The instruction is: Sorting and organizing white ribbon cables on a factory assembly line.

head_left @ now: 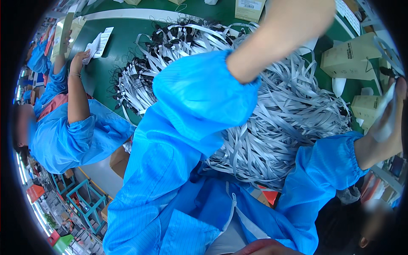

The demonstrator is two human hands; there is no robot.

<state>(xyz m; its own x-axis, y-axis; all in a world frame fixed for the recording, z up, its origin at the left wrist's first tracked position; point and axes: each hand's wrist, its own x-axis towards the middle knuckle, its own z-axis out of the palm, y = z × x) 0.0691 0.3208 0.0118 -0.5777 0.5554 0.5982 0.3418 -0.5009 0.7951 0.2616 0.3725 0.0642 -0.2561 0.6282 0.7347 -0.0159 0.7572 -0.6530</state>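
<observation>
My left forearm crosses the middle in a blue sleeve. Only a blurred part of my left hand (304,17) shows at the upper edge, with its fingers out of sight. At the far right my right hand (393,127) is closed around a grey lanyard (386,53), near its black end piece. A whitish, translucent sheet (386,119) lies against the palm of that hand. Beneath and between my arms spreads a big heap of grey-white lanyards (284,106). Black cords and clips (170,36) gather along its far and left sides.
The heap lies on a green table (127,21). Cream boxes stand at the right (348,55) and at the back (248,10). To the left, a co-worker in blue (63,136) holds white papers (100,44). Another person's head is at the lower right.
</observation>
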